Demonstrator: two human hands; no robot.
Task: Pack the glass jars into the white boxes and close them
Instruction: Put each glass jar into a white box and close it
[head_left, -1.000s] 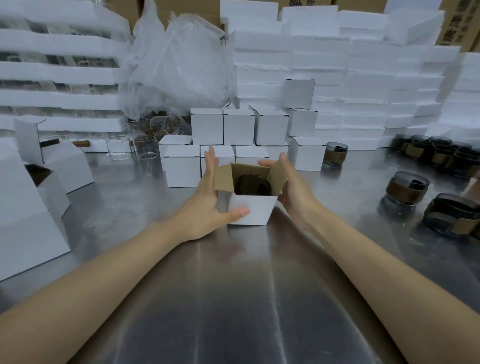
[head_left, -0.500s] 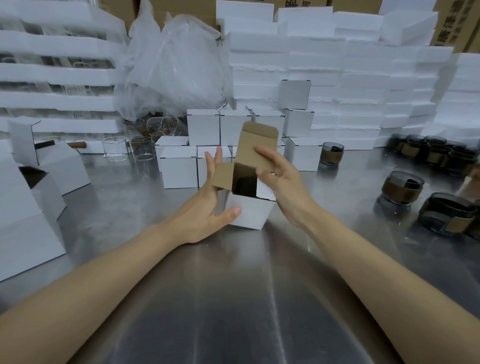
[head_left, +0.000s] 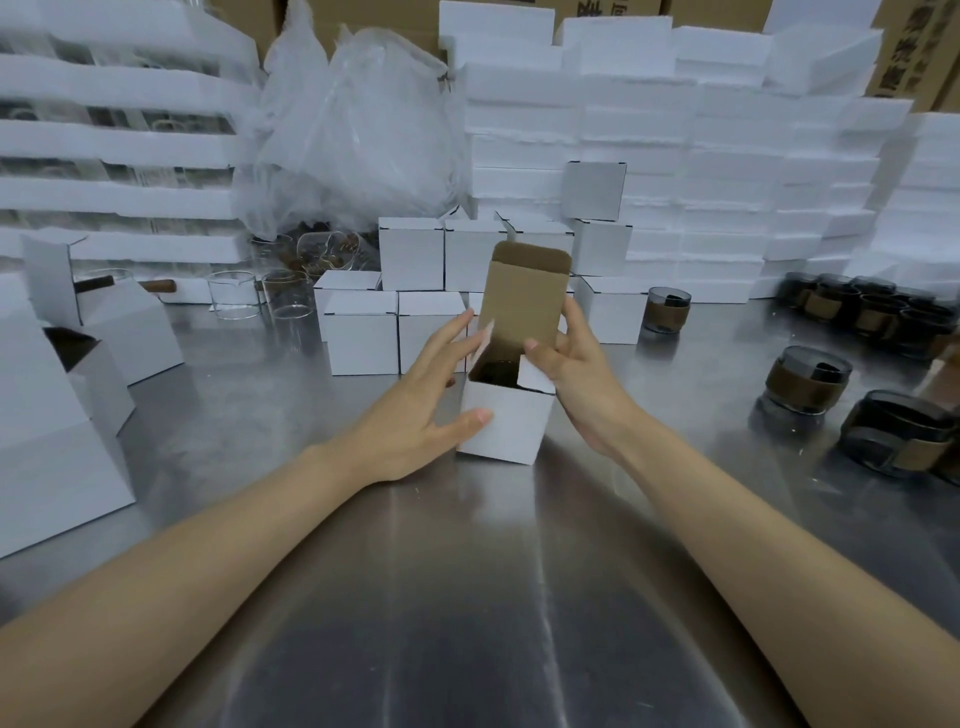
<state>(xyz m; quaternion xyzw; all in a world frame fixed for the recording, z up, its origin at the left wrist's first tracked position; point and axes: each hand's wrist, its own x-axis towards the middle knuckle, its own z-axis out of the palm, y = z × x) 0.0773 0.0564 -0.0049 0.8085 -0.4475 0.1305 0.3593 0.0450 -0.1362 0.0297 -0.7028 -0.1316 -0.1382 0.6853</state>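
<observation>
One white box (head_left: 506, 426) at table (head_left: 467, 597) centre, glass jar (head_left: 496, 370) seated inside, lid flap (head_left: 524, 301) upright. Box steadied by left hand (head_left: 415, 410), fingers straight; lid flap pinched by right hand (head_left: 576, 379). Card judged light, creasable; glass fragile; grip advised at flap edges.

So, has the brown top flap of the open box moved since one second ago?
Yes. The top flap has risen: it now stands upright before the closed white boxes, held by the right hand; earlier it was unseen.

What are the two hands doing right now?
Left hand: open, steadying the white box.
Right hand: pinching the box's raised lid flap.
</observation>
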